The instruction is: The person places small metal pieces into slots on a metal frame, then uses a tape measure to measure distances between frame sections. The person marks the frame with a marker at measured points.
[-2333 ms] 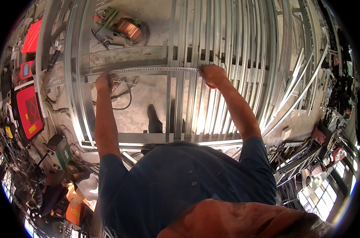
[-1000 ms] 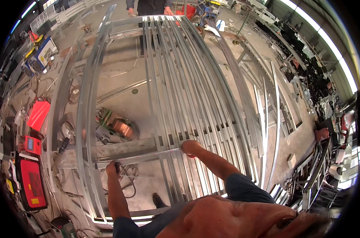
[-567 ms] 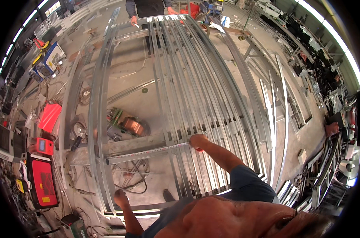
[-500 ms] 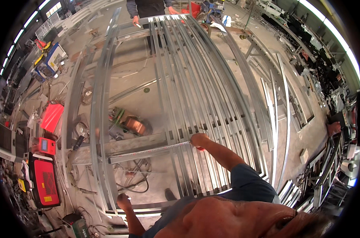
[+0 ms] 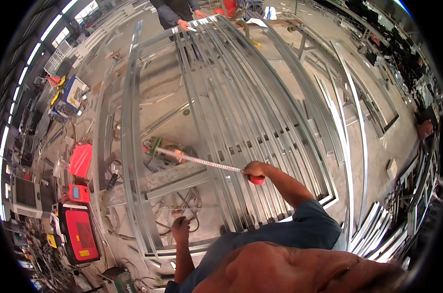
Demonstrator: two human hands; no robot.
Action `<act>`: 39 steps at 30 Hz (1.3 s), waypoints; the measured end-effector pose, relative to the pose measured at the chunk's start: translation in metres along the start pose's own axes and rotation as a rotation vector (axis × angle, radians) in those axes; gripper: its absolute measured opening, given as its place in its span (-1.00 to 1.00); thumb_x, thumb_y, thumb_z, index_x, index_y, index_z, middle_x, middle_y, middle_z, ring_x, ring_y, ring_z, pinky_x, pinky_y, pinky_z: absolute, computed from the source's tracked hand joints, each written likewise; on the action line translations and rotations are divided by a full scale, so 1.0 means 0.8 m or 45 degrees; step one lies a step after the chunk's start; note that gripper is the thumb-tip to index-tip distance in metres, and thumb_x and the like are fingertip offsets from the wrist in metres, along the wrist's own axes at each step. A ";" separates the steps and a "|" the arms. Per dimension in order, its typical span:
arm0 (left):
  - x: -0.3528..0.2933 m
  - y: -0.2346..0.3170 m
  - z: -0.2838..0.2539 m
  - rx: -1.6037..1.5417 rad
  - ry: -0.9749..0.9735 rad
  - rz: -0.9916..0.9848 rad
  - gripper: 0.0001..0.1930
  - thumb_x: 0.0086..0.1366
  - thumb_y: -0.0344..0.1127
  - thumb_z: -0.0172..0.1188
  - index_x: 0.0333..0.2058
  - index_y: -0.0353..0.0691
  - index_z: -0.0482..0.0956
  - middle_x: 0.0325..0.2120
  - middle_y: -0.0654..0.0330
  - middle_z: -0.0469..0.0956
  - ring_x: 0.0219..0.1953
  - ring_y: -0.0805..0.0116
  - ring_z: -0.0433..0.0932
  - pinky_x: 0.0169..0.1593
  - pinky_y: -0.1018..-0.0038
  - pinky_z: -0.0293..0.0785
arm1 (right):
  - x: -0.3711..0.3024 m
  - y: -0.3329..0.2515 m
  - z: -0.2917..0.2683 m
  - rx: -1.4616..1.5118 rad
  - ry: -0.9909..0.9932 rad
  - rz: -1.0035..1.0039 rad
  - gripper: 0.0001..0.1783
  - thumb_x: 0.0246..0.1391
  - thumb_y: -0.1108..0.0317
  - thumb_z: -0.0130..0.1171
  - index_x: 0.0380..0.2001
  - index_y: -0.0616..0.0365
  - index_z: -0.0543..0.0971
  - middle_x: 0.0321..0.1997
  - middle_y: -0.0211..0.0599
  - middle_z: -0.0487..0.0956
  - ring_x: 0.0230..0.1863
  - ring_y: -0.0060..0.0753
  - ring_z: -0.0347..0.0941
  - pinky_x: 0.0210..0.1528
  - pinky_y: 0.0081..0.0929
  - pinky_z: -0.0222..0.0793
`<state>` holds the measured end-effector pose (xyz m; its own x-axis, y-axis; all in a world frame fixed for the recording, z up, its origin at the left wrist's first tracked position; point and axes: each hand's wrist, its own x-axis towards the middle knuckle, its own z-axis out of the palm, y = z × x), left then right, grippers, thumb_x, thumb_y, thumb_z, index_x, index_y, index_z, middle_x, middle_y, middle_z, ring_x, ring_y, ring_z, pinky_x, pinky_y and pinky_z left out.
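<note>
My right hand (image 5: 254,169) grips a red tape measure (image 5: 256,181) over the near part of a row of long parallel steel profiles (image 5: 236,107). Its pale blade (image 5: 206,162) sticks out to the left, rising slightly across the open part of the metal frame (image 5: 131,146); the free end hangs near a green machine with a copper-coloured coil. Lower down, my left hand (image 5: 181,227) is held above the near left part of the frame, fingers curled; what they hold, if anything, is hidden. At the far end, a co-worker's hand (image 5: 183,25) holds a small white object.
To the left stand red machines (image 5: 79,233) and a blue-and-yellow one (image 5: 70,97). Cables (image 5: 187,205) lie on the floor beneath the frame. Loose metal strips (image 5: 373,227) are piled at the near right, with more steel frames (image 5: 358,97) beyond.
The tape blade has come off the left side rail and swung up toward the green machine. My left hand has moved right and up. The co-worker has shifted, and the view has turned slightly.
</note>
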<state>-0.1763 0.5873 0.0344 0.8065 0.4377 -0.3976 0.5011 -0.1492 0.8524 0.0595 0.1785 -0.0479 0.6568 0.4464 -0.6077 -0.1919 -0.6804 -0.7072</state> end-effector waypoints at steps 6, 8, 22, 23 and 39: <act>-0.026 0.051 0.107 0.057 -0.402 0.110 -0.58 0.32 -0.21 0.19 0.06 -0.35 0.52 -0.32 0.15 0.65 -0.43 0.51 0.55 -0.43 0.55 0.47 | -0.065 0.017 0.116 0.912 -0.059 -0.029 -0.53 0.30 0.02 0.10 -0.33 0.27 0.67 -0.36 -0.19 0.67 -0.40 -0.38 0.54 -0.25 -0.34 0.46; -0.037 0.051 0.139 0.015 -0.490 0.103 -0.50 0.35 -0.15 0.18 0.15 -0.34 0.44 -0.27 0.14 0.64 -0.39 0.49 0.55 -0.41 0.55 0.49 | -0.080 0.005 0.154 1.276 -0.096 0.081 -0.52 0.32 0.03 0.04 -0.23 0.30 0.65 -0.32 -0.19 0.66 -0.36 -0.36 0.55 -0.18 -0.36 0.47; -0.074 0.062 0.172 0.129 -0.451 0.614 -0.40 0.47 -0.28 -0.01 0.40 -0.27 0.08 -0.10 0.09 0.57 -0.32 0.45 0.52 -0.23 0.50 0.48 | -0.149 -0.155 0.218 1.692 0.258 -0.286 -0.50 0.38 0.06 -0.01 0.07 0.32 0.52 -0.21 -0.21 0.61 -0.17 -0.42 0.53 -0.08 -0.43 0.46; -0.074 0.080 0.164 0.143 -0.515 0.548 -0.41 0.45 -0.32 0.01 0.40 -0.25 0.12 -0.11 0.10 0.57 -0.36 0.49 0.48 -0.28 0.53 0.45 | -0.156 -0.158 0.209 1.670 0.227 -0.280 -0.49 0.38 0.06 -0.01 0.09 0.32 0.51 -0.18 -0.20 0.62 -0.14 -0.42 0.54 -0.03 -0.44 0.45; 0.153 -0.001 0.068 0.770 -0.968 0.546 -0.63 0.15 -0.41 0.23 -0.03 -0.27 0.65 -0.28 0.07 0.59 -0.24 0.22 0.59 -0.11 0.34 0.51 | -0.063 0.014 0.084 1.561 1.202 0.273 -0.65 0.16 0.17 0.18 -0.24 0.30 0.65 -0.41 -0.24 0.64 -0.48 -0.42 0.53 -0.45 -0.43 0.42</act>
<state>-0.0607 0.5928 -0.0335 0.8321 -0.3942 -0.3901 0.0327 -0.6672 0.7442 -0.0244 0.1876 -0.0495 0.6533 -0.4258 -0.6260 -0.4847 0.4000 -0.7778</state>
